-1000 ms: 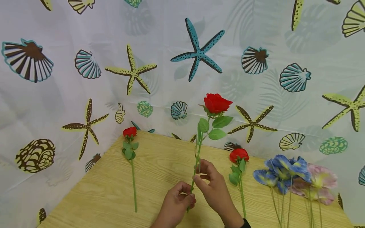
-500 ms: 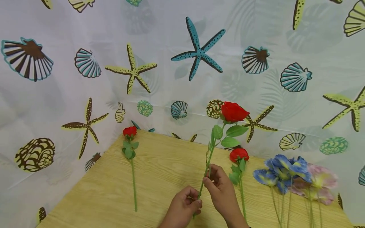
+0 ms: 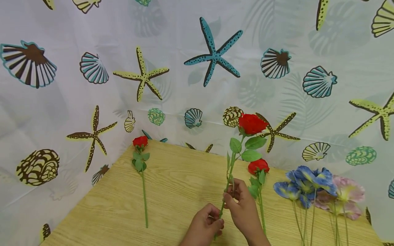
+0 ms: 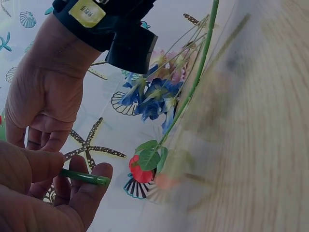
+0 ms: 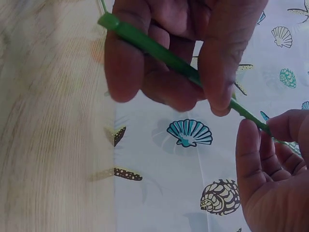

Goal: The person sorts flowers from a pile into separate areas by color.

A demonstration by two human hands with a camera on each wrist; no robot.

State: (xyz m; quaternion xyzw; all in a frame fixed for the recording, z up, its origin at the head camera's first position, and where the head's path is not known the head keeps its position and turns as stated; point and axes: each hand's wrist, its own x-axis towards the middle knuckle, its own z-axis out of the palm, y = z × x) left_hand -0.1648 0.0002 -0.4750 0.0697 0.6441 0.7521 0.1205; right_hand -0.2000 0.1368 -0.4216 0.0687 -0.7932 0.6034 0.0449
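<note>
A red artificial rose [image 3: 252, 123] with green leaves stands tilted above the table, its bloom leaning right. My left hand [image 3: 204, 223] pinches the lower stem between thumb and fingers. Higher up, my right hand [image 3: 243, 208] grips the same stem with thumb and fingertips. In the left wrist view the cut stem end [image 4: 99, 180] sticks out past the left hand's fingers. The right wrist view shows the green stem [image 5: 159, 54] crossing both hands. Just behind the right hand lies a second red rose [image 3: 258, 166]. A third red rose [image 3: 140, 141] lies at the left.
Blue flowers [image 3: 304, 184] and pink flowers [image 3: 349, 193] on thin stems lie at the right of the wood-grain table [image 3: 101, 212]. A white curtain [image 3: 175, 41] printed with starfish and shells hangs behind and along the left edge.
Both hands and the held rose have moved right and toward me, mostly in the first half second. Both hands keep hold of the stem. The lying flowers have not moved.
</note>
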